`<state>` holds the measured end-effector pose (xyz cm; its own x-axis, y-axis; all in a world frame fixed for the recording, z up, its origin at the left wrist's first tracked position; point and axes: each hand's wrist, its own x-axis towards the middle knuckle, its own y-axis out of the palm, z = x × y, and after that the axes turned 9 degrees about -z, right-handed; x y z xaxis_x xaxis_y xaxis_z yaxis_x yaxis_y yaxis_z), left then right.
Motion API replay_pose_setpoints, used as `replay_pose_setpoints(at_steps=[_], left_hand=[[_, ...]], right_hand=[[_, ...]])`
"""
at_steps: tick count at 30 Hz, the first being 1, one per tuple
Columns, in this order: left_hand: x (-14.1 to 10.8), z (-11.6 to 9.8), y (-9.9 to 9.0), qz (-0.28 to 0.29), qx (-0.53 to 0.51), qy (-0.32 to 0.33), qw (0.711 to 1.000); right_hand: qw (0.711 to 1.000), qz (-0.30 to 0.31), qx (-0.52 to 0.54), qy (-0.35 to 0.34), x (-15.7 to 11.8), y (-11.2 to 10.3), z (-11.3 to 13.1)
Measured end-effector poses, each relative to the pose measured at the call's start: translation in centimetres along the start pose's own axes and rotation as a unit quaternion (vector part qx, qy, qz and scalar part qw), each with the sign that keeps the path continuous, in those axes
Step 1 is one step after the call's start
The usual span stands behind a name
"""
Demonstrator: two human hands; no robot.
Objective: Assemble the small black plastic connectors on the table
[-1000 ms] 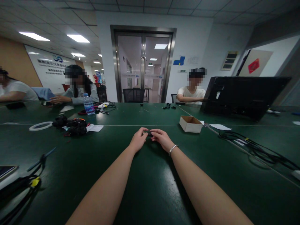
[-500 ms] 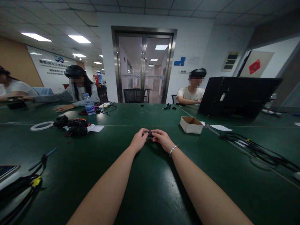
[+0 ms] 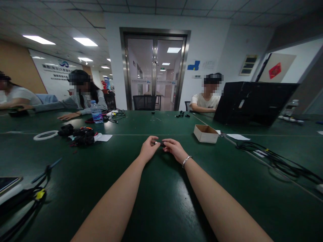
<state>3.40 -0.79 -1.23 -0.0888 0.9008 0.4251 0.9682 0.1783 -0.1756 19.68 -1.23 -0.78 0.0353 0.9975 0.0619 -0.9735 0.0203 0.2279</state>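
Over the middle of the green table [image 3: 156,188], my left hand [image 3: 149,148] and my right hand [image 3: 175,149] are close together, fingertips almost meeting. Between them is a small dark object [image 3: 162,144], too small to identify, with a light, shiny bit showing at the left fingers. The fingers of my right hand are closed on its right end. My left thumb and fingers pinch at its left side. A silver bracelet circles my right wrist. To the right of my hands stands an open cardboard box [image 3: 205,137].
Black tangled gear [image 3: 84,137], a white ring [image 3: 45,135] and a water bottle [image 3: 96,112] are on the left. Cables [image 3: 277,161] and a black monitor [image 3: 254,102] occupy the right. Small black pieces [image 3: 181,114] lie farther back. Three people sit across the table.
My left fingers have shifted slightly and opened a little, so a light, shiny bit shows beside the dark object. My right hand has hardly moved.
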Motion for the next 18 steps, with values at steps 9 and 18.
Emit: replay_pose_setpoints(at_steps=[9, 18], left_hand=[[-0.2, -1.1, -0.4, 0.015, -0.052, -0.025, 0.998], [0.1, -0.2, -0.1, 0.020, -0.106, -0.034, 0.994]], right_hand=[[1.000, -0.011, -0.001, 0.015, -0.2, 0.2, 0.2], [0.979, 0.082, -0.168, -0.079, -0.1, 0.3, -0.4]])
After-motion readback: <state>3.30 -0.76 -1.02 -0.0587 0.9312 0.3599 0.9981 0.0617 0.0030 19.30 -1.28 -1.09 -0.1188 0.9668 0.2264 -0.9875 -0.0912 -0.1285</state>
